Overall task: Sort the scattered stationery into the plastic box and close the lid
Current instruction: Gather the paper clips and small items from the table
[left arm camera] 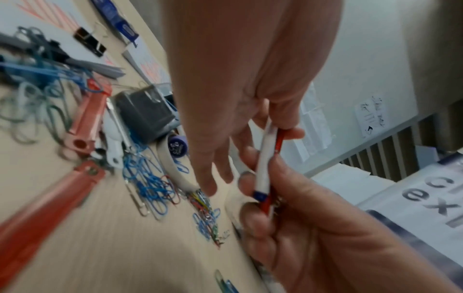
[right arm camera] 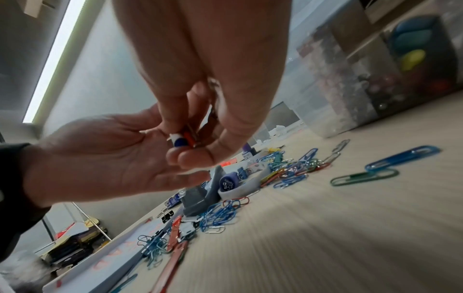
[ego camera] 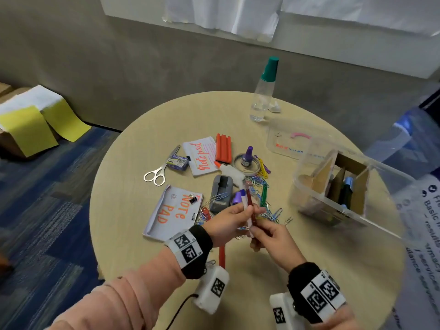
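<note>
Over the middle of the round table (ego camera: 133, 167), both hands hold a white pen with a blue cap (ego camera: 244, 201) and a red pen (ego camera: 249, 198) side by side. My left hand (ego camera: 247, 211) pinches them with thumb and forefinger, its other fingers spread out (left arm camera: 213, 178). From below, my right hand (ego camera: 256, 231) grips their lower part (left arm camera: 263, 198). In the right wrist view the pens' ends (right arm camera: 180, 141) show between the fingers. The clear plastic box (ego camera: 309, 203) with cardboard dividers stands open at the right; its lid (ego camera: 285, 144) lies behind it.
Scissors (ego camera: 156, 173), two note pads (ego camera: 175, 210), a grey dispenser (ego camera: 221, 194), a glue bottle (ego camera: 229, 169), an orange holder (ego camera: 223, 147), a purple ink bottle (ego camera: 247, 157) and several loose paper clips (ego camera: 271, 213) lie scattered. A clear bottle (ego camera: 263, 94) stands at the back. Another red pen (ego camera: 222, 256) lies near the left wrist.
</note>
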A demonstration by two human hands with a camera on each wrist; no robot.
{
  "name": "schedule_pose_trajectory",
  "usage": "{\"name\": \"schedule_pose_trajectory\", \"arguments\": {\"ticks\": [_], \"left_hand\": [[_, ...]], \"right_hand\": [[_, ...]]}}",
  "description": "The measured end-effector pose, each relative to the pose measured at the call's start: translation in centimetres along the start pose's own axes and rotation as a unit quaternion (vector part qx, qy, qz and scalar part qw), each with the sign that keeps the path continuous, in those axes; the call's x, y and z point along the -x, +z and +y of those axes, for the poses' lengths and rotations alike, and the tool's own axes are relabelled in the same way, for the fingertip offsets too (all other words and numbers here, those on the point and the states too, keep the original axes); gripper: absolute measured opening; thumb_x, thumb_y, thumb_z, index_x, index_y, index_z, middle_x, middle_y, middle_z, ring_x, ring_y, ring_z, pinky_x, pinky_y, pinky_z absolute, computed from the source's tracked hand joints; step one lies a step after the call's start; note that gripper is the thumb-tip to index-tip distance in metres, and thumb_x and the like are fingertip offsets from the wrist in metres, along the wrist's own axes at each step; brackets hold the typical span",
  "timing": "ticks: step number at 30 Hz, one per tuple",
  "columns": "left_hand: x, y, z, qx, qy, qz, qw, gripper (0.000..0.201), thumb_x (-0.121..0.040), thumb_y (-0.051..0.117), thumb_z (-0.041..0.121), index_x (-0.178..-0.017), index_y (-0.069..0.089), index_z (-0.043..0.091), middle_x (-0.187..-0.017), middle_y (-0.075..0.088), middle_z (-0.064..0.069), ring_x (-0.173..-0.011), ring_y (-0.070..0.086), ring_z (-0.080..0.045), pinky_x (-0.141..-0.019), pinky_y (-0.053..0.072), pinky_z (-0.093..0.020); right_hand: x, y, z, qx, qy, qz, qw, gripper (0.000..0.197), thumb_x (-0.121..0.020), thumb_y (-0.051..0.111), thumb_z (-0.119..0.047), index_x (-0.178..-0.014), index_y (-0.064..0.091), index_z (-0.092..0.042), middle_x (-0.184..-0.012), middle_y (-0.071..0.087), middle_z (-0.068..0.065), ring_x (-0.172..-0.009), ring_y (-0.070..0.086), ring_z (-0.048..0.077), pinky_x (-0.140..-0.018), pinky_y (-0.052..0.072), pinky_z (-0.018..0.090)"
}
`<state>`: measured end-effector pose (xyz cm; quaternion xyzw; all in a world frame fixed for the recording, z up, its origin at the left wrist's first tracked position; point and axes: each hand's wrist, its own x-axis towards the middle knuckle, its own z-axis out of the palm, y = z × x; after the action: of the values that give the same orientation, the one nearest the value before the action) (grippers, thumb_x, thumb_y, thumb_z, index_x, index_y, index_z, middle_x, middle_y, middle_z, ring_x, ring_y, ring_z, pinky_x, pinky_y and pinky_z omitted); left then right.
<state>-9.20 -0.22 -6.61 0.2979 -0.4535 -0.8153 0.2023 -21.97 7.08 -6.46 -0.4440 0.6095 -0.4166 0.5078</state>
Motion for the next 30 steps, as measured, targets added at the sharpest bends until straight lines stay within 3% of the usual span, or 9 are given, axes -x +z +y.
{"name": "schedule_pose_trajectory", "arguments": {"ticks": [4, 7, 9, 14, 19, 22, 26, 28, 30], "left_hand": [[0.1, 0.0, -0.3, -0.106, -0.041, -0.025, 0.993, 0.021, -0.096, 0.046, 0.023, -0.092, 0.066, 0.026, -0.108, 0.062, -0.004, -0.095, 0.058, -0.016, -0.079, 0.043, -0.028], [0.1, -1.0, 0.2, -0.167, -0.011, 0.053, 0.984, 0.014, -0.094, 0.050, 0.014, -0.093, 0.061, 0.022, -0.095, 0.068, 0.004, -0.077, 0.064, -0.002, -0.059, 0.047, -0.012], [0.1, -2.3, 0.8, -0.176, 0.020, 0.121, 0.977, 0.018, -0.092, 0.051, 0.003, -0.086, 0.061, 0.017, -0.085, 0.066, 0.001, -0.066, 0.063, -0.005, -0.054, 0.048, -0.009], [-0.3, -6.8, 1.1, -0.381, 0.022, 0.312, 0.870, 0.012, -0.087, 0.055, 0.004, -0.091, 0.066, 0.008, -0.093, 0.066, -0.009, -0.087, 0.060, -0.022, -0.080, 0.044, -0.026], [0.3, -10.9, 0.2, -0.437, -0.092, 0.331, 0.831, 0.011, -0.087, 0.052, 0.007, -0.082, 0.061, 0.011, -0.096, 0.067, -0.020, -0.081, 0.062, -0.033, -0.077, 0.051, -0.036], [0.3, -11.5, -0.1, -0.448, -0.097, 0.339, 0.822, 0.013, -0.085, 0.051, 0.006, -0.082, 0.062, 0.011, -0.092, 0.068, -0.017, -0.072, 0.059, -0.026, -0.076, 0.050, -0.033], [0.1, -11.5, 0.0, -0.406, -0.106, 0.344, 0.840, 0.013, -0.088, 0.052, 0.005, -0.092, 0.064, 0.003, -0.085, 0.064, -0.015, -0.064, 0.056, -0.024, -0.066, 0.051, -0.030], [0.2, -11.4, -0.1, -0.401, -0.105, 0.346, 0.842, 0.014, -0.088, 0.052, 0.005, -0.093, 0.065, 0.003, -0.084, 0.063, -0.012, -0.061, 0.055, -0.021, -0.062, 0.049, -0.026], [0.3, -11.5, -0.2, -0.406, -0.105, 0.346, 0.839, 0.014, -0.088, 0.053, 0.006, -0.094, 0.065, 0.004, -0.083, 0.063, -0.009, -0.059, 0.054, -0.016, -0.058, 0.045, -0.022]], "right_hand": [[1.4, -1.3, 0.1, 0.129, 0.001, 0.037, 0.991, 0.031, -0.093, 0.051, -0.008, -0.072, 0.058, -0.028, -0.054, 0.051, -0.010, -0.042, 0.045, 0.000, -0.047, 0.039, 0.015], [1.5, -2.8, -1.5, 0.196, -0.035, 0.145, 0.969, 0.018, -0.094, 0.050, -0.014, -0.083, 0.058, -0.026, -0.055, 0.048, -0.010, -0.049, 0.041, 0.006, -0.049, 0.034, 0.021], [1.3, -4.6, -3.2, 0.199, -0.043, 0.263, 0.943, 0.017, -0.095, 0.047, -0.019, -0.101, 0.063, -0.017, -0.066, 0.056, -0.002, -0.057, 0.047, 0.011, -0.054, 0.040, 0.028], [1.5, -12.0, -6.6, 0.284, 0.047, 0.445, 0.848, 0.032, -0.096, 0.043, -0.019, -0.107, 0.063, 0.003, -0.101, 0.064, 0.025, -0.091, 0.056, 0.036, -0.076, 0.041, 0.035], [-0.2, -16.1, -7.4, 0.334, 0.191, 0.372, 0.845, 0.031, -0.095, 0.043, -0.013, -0.118, 0.055, 0.004, -0.116, 0.060, 0.023, -0.068, 0.055, 0.022, -0.054, 0.034, 0.021], [-2.2, -16.7, -7.5, 0.361, 0.208, 0.344, 0.841, 0.031, -0.092, 0.045, -0.008, -0.120, 0.051, 0.004, -0.121, 0.057, 0.025, -0.095, 0.057, 0.030, -0.067, 0.043, 0.027], [-4.8, -17.0, -7.2, 0.388, 0.228, 0.304, 0.840, 0.028, -0.092, 0.047, -0.011, -0.111, 0.057, 0.007, -0.107, 0.063, 0.026, -0.097, 0.061, 0.036, -0.084, 0.049, 0.040], [-5.6, -17.2, -6.8, 0.360, 0.233, 0.298, 0.853, 0.025, -0.092, 0.046, -0.010, -0.104, 0.059, 0.008, -0.085, 0.065, 0.022, -0.073, 0.064, 0.033, -0.071, 0.056, 0.039], [-6.0, -17.6, -6.2, 0.298, 0.245, 0.301, 0.872, 0.027, -0.093, 0.042, -0.007, -0.106, 0.056, 0.011, -0.065, 0.059, 0.018, -0.047, 0.057, 0.027, -0.043, 0.051, 0.028]]}}
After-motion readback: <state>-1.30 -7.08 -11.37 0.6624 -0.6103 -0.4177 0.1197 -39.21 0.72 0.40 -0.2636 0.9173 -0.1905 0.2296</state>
